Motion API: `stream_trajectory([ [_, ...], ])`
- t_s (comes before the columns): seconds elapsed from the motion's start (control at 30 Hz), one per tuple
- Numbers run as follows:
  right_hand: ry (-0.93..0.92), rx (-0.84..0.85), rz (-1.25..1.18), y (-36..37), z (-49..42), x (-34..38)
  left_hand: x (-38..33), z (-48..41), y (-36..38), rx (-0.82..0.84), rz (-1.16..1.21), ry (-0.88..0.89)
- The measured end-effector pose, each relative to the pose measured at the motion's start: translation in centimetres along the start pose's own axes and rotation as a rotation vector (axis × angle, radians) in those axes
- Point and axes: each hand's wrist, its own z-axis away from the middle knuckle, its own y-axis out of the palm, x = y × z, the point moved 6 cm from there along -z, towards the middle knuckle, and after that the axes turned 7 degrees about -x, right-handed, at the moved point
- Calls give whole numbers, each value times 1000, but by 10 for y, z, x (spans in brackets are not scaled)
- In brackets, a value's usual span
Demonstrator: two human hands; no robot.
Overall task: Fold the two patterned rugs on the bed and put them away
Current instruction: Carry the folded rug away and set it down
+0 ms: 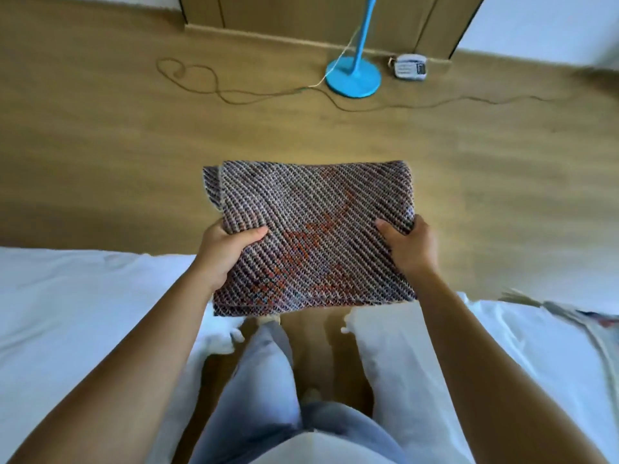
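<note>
The rug (311,229) is in the middle of the frame, folded into a thick rectangle of several layers. It is held flat and level in the air over the floor (100,145), just past the edge of the bed (67,313). The left hand (227,252) holds its left side and the right hand (412,246) its right side. Each grip is closed on the rug, thumb on top and fingers curled underneath, out of sight.

This two-sided grip seems meant to keep the layers pressed together, since a weave this thick would likely sag or spring open if carried by one edge. Keeping it flat also stops the loose layer ends, which show at its upper left corner, from sliding apart.

The white bed fills the lower left and lower right, with the person's legs in pale jeans between. At the right edge, on the bed, lies a blurred pale fabric (596,316) with a fringe and some red and blue. It is probably the other rug, not yet folded, though it is too smeared to be sure.

Folding of the held rug looks finished, so the step in hand is likely carrying it off. The wardrobe (301,11) at the top centre may be where it goes. A blue lamp base (353,77) and a cord (234,95) lie on the floor in between, and the cord could catch a foot.
</note>
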Motion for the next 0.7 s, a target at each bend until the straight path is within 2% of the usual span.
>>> stream_trajectory([
  [0.33, 274, -391, -132, -92, -127, -35, -100, -141, 236, 462, -188, 14],
  [0.53, 379, -617, -183, -165, -197, -74, -136, -178, 399, 669, -284, 43],
  [0.7, 438, -731, -234, -236, -260, -109, -155, -186, 542, 784, -361, 54],
])
